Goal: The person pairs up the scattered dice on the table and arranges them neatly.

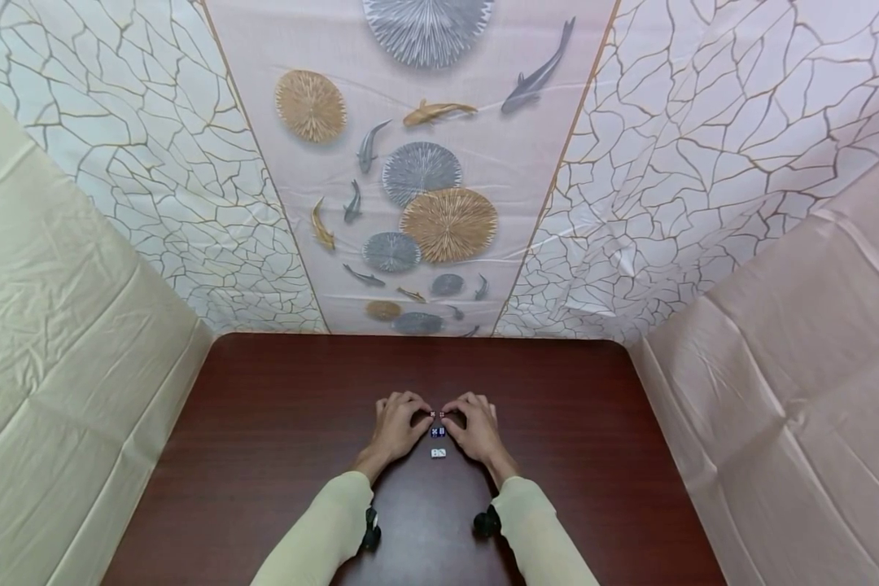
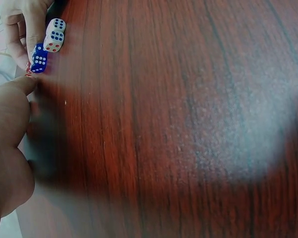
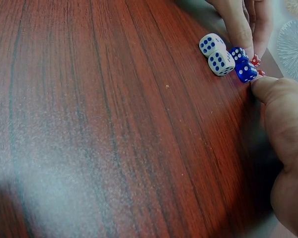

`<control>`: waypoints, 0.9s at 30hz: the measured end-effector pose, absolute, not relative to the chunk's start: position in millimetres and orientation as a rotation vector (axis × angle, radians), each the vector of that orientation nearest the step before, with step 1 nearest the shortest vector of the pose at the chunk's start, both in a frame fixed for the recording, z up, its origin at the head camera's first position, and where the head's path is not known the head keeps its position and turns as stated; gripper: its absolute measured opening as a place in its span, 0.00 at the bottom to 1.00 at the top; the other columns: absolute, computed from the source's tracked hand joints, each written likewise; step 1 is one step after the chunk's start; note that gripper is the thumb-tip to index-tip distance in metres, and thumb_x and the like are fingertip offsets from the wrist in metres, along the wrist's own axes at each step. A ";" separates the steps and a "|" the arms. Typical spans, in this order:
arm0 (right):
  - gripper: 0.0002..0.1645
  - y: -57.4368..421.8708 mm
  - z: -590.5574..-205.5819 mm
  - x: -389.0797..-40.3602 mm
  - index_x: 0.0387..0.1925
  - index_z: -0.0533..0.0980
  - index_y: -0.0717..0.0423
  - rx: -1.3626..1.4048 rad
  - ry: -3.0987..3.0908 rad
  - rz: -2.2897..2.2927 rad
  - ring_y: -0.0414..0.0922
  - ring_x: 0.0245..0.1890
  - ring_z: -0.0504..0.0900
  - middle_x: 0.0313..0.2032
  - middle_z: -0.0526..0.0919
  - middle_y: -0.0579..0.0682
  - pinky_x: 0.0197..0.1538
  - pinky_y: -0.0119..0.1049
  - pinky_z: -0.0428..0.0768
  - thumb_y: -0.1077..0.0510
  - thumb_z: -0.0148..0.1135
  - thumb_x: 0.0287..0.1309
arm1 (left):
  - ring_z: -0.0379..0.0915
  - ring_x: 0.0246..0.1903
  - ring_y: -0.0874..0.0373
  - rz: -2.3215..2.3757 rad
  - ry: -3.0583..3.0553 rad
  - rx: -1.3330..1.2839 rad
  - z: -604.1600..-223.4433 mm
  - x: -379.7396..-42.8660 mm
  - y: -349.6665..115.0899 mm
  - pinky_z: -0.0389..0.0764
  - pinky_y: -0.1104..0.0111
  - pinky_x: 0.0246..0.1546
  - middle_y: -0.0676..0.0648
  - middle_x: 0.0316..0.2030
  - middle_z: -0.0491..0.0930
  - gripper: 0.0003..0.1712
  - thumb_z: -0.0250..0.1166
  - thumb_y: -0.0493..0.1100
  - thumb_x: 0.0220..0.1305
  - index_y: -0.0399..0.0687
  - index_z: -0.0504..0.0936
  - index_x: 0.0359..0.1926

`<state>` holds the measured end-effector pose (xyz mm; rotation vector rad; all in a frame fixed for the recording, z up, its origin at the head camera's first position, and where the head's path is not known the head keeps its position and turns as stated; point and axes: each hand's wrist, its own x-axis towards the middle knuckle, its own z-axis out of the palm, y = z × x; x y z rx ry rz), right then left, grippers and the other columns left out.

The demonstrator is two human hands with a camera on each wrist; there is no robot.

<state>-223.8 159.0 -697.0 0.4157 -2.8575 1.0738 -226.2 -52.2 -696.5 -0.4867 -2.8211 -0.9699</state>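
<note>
My left hand [image 1: 395,426] pinches a small red die [image 1: 433,414] between thumb and index finger. Opposite it, my right hand [image 1: 478,428] pinches a second red die [image 1: 442,415] the same way, a narrow gap apart in the head view. Just nearer to me, between the thumbs, two blue dice [image 3: 246,71] with white pips sit side by side. Closer still lies a pair of white dice [image 3: 221,62] touching each other, with blue pips and some red ones. Thumbs and blue dice partly hide the red dice in both wrist views.
The dice stand on a dark reddish-brown wooden table [image 1: 278,488]. Patterned cloth [image 1: 425,98] hangs behind its far edge, and pale padded panels [image 1: 66,342] flank both sides. Black wrist devices [image 1: 487,522] sit at the sleeve cuffs.
</note>
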 end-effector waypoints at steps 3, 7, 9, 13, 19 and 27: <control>0.09 158.9 -697.1 -223.7 0.51 0.91 0.47 0.409 -2.864 1.082 0.51 0.58 0.78 0.50 0.86 0.49 0.61 0.52 0.67 0.54 0.77 0.74 | 0.80 0.56 0.46 -0.965 -2.828 -0.489 -697.1 -226.2 -52.0 0.68 0.45 0.60 0.49 0.53 0.90 0.06 0.77 0.48 0.76 0.56 0.95 0.49; 0.09 158.6 -696.8 -223.7 0.51 0.91 0.47 0.408 -2.863 1.086 0.52 0.58 0.78 0.50 0.86 0.49 0.61 0.52 0.67 0.54 0.77 0.74 | 0.79 0.56 0.47 -0.957 -2.829 -0.497 -696.8 -225.9 -51.6 0.68 0.45 0.60 0.50 0.54 0.89 0.06 0.77 0.49 0.76 0.57 0.95 0.49; 0.09 158.7 -696.6 -223.5 0.51 0.91 0.47 0.407 -2.864 1.089 0.52 0.58 0.78 0.50 0.86 0.49 0.61 0.52 0.67 0.54 0.77 0.74 | 0.79 0.57 0.46 -0.964 -2.831 -0.503 -695.4 -225.5 -51.6 0.68 0.45 0.59 0.49 0.54 0.89 0.07 0.77 0.48 0.76 0.56 0.95 0.49; 0.08 158.9 -696.7 -223.4 0.51 0.91 0.46 0.415 -2.857 1.081 0.52 0.57 0.78 0.50 0.86 0.48 0.61 0.52 0.67 0.54 0.76 0.74 | 0.79 0.56 0.46 -0.966 -2.828 -0.520 -692.8 -225.4 -51.7 0.67 0.46 0.57 0.48 0.54 0.89 0.07 0.77 0.48 0.76 0.55 0.95 0.49; 0.07 158.9 -698.6 -223.0 0.50 0.91 0.46 0.423 -2.845 1.065 0.51 0.56 0.78 0.49 0.85 0.48 0.60 0.51 0.67 0.53 0.76 0.74 | 0.79 0.56 0.46 -0.940 -2.832 -0.529 -694.0 -226.8 -51.8 0.66 0.48 0.56 0.49 0.55 0.89 0.07 0.76 0.50 0.76 0.56 0.95 0.50; 0.07 159.5 -697.9 -222.9 0.51 0.91 0.45 0.427 -2.851 1.060 0.52 0.56 0.78 0.50 0.85 0.48 0.60 0.51 0.68 0.53 0.76 0.74 | 0.79 0.56 0.47 -0.928 -2.841 -0.533 -696.7 -228.1 -52.5 0.66 0.48 0.57 0.49 0.55 0.88 0.08 0.77 0.51 0.76 0.58 0.95 0.50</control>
